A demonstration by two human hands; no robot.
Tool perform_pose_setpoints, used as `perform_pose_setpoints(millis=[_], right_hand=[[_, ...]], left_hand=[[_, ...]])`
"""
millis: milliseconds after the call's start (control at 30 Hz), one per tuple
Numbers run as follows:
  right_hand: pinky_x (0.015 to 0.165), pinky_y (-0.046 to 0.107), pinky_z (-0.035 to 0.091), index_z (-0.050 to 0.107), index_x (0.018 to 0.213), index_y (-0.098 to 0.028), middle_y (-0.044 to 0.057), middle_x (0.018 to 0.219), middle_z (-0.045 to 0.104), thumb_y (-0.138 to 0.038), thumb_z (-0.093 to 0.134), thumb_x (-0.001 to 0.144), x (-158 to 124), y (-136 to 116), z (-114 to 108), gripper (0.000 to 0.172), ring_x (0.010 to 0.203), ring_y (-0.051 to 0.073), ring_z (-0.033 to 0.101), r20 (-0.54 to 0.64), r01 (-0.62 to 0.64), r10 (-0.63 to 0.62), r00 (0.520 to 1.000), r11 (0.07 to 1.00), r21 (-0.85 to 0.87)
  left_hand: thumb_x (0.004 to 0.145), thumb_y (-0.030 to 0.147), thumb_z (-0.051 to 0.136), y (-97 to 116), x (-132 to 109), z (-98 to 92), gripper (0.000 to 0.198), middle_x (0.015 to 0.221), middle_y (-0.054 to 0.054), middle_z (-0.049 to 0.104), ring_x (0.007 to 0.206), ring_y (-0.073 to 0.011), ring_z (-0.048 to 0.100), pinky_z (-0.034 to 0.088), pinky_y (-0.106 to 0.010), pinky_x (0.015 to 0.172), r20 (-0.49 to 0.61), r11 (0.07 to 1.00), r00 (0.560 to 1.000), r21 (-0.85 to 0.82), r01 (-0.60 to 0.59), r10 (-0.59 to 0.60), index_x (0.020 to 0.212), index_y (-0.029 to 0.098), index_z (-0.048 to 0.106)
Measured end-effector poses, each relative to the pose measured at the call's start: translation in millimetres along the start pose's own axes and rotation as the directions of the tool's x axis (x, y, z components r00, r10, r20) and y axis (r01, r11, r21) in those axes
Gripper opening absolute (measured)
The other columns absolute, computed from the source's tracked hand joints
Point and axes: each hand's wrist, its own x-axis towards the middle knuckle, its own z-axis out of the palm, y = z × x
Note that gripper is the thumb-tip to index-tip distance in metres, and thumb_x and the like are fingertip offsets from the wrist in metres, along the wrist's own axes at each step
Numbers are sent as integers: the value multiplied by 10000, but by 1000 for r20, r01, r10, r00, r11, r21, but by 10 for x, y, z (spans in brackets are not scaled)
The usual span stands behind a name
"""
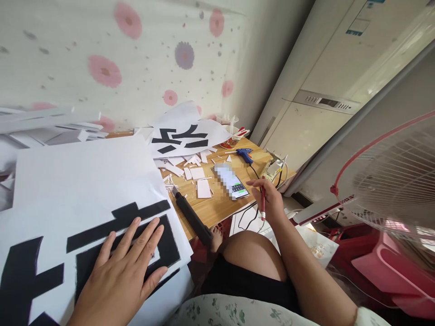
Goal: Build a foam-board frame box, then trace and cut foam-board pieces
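Observation:
My left hand (122, 258) lies flat, fingers spread, on a large white sheet (84, 181) printed with thick black character strokes (136, 210). In my right hand (270, 201) is a red pencil (263, 199) with a pale end, held above the table's right front edge. Close to that hand, a phone (233, 183) with its screen lit rests on the wooden table (220, 213). A black-handled cutter (192, 215) lies between the sheet and the phone, its handle reaching past the table's edge.
White board offcuts (204, 188) litter the table. Behind them are another printed sheet (183, 136), a patterned cup (231, 138) and a blue glue gun (245, 155) with a black cord. At the right stand a fan (394, 172) and a pink plastic stool (384, 267); a fridge (316, 77) is behind.

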Motion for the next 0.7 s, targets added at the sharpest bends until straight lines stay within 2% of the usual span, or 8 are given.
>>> perform_pose_setpoints(millis=[100, 200, 300, 367, 467, 533, 600, 700], right_hand=[[744, 335, 520, 594, 853, -231, 26, 799, 715, -342, 470, 941, -161, -285, -97, 188, 752, 188, 659, -19, -30, 33, 999, 991, 127], [749, 315, 520, 608, 950, -245, 13, 795, 704, -342, 454, 965, -366, -654, -120, 183, 757, 176, 660, 165, 19, -74, 984, 950, 311], [734, 302, 527, 580, 1112, -252, 32, 881, 692, -304, 442, 969, -527, -991, -54, 205, 806, 175, 658, 370, 78, -223, 902, 927, 367], [730, 305, 527, 592, 1065, -241, 48, 890, 675, -252, 439, 960, -568, -1140, 34, 186, 827, 183, 643, 450, 164, -283, 847, 944, 285], [857, 382, 524, 584, 997, -222, 104, 1087, 668, -223, 534, 899, -536, -1220, 210, 110, 1041, 247, 609, 488, 298, -328, 809, 944, 141], [933, 441, 502, 573, 1017, -210, 141, 1277, 605, -221, 636, 819, -487, -1201, 325, 208, 1165, 300, 562, 553, 338, -323, 768, 938, 79], [936, 454, 499, 564, 1032, -202, 151, 1336, 570, -167, 645, 775, -442, -1157, 416, 271, 1175, 316, 565, 608, 330, -295, 738, 942, 56], [890, 386, 509, 551, 1008, -209, 130, 1253, 604, -31, 537, 752, -380, -1086, 500, 312, 1118, 266, 604, 580, 231, -227, 783, 971, 67]], left_hand=[[915, 511, 422, -1, -5, 9, 652, 1485, -67, 471, 1378, -382, 368, 236, -596, 1100, -6, 1000, 1000, 12, -7, 7, 1476, 186, 361], [916, 515, 415, 4, -2, 8, 633, 1487, -62, 466, 1370, -384, 375, 236, -592, 1095, -21, 999, 1000, 36, -13, 14, 1444, 165, 419], [923, 503, 403, 11, 8, -6, 606, 1493, -53, 454, 1360, -380, 389, 263, -589, 1072, -21, 998, 1000, 68, -10, 11, 1422, 163, 453], [926, 500, 394, 14, 11, -16, 596, 1493, -49, 454, 1355, -378, 396, 280, -590, 1054, -17, 996, 1000, 83, -11, 12, 1411, 161, 468], [925, 517, 389, 14, 7, -24, 605, 1491, -45, 453, 1352, -375, 402, 291, -591, 1040, -4, 995, 1000, 97, -11, 12, 1408, 163, 473], [924, 519, 389, 14, 1, -23, 600, 1489, -39, 456, 1352, -370, 406, 291, -585, 1043, 4, 995, 1000, 103, -9, 8, 1407, 175, 476], [923, 518, 392, 14, 0, -19, 592, 1486, -33, 461, 1354, -364, 407, 283, -576, 1052, 3, 995, 1000, 104, -4, 4, 1408, 189, 477], [914, 520, 415, 16, 12, -17, 599, 1487, -34, 461, 1353, -362, 407, 259, -566, 1073, -5, 995, 1000, 99, -1, 2, 1412, 191, 473]])
